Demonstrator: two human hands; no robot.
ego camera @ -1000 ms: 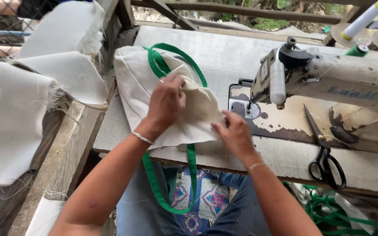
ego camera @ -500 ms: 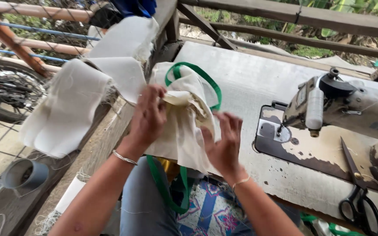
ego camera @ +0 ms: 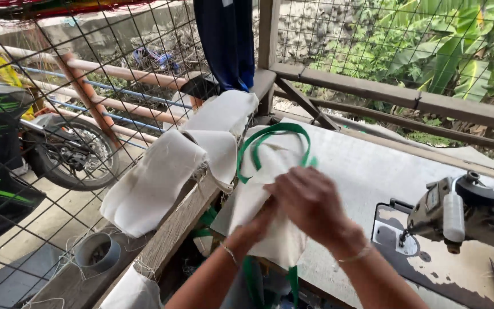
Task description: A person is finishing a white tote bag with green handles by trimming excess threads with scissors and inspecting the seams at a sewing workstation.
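Note:
A cream cloth bag (ego camera: 264, 194) with green strap handles (ego camera: 270, 134) lies at the left end of the grey sewing table (ego camera: 367, 166). My right hand (ego camera: 310, 203) rests on top of the bag, fingers curled into the cloth and blurred. My left hand (ego camera: 255, 226) is mostly hidden under the right one, gripping the same cloth lower down. A green strap (ego camera: 290, 283) hangs below the bag toward my lap.
A stack of cream cloth pieces (ego camera: 167, 171) drapes over the wooden rail at left. A sewing machine (ego camera: 464, 209) stands at the right. A wire mesh fence (ego camera: 115, 86), a motorbike (ego camera: 24, 149) and a tape roll (ego camera: 98, 252) lie beyond the rail.
The view has swung left and upward, so the machine sits further right. Both hands have come together over the bag and lifted it toward the cloth stack.

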